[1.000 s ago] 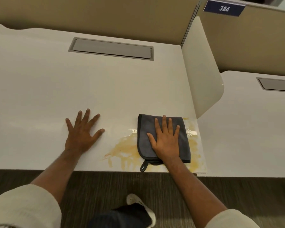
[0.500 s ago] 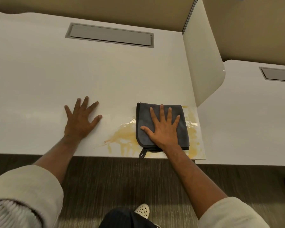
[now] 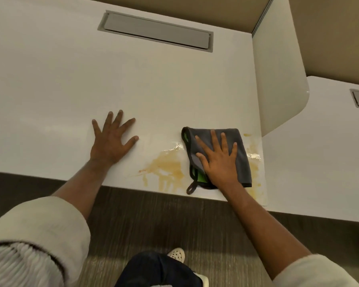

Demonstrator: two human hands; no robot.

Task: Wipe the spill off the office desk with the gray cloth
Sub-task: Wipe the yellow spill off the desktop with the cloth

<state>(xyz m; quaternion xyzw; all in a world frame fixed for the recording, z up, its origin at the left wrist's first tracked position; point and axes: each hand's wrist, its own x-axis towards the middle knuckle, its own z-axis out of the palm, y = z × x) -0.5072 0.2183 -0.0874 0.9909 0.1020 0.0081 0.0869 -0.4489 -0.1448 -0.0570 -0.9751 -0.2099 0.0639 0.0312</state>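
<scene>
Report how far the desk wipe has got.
Done: little that shows; the folded gray cloth with green lining sits on the spill. In hand: the right hand presses it flat while the left hand braces on the white office desk. Left: the yellow-brown spill still stains both sides of the cloth, with drips reaching the front edge.

The desk (image 3: pixel 133 83) is plain off-white. Left of the gray cloth (image 3: pixel 232 141), which shows black edging and a green underside, the spill (image 3: pixel 166 166) is streaky yellow-brown. Below the desk, the floor (image 3: pixel 164 220) is dark brown with fine stripes.
</scene>
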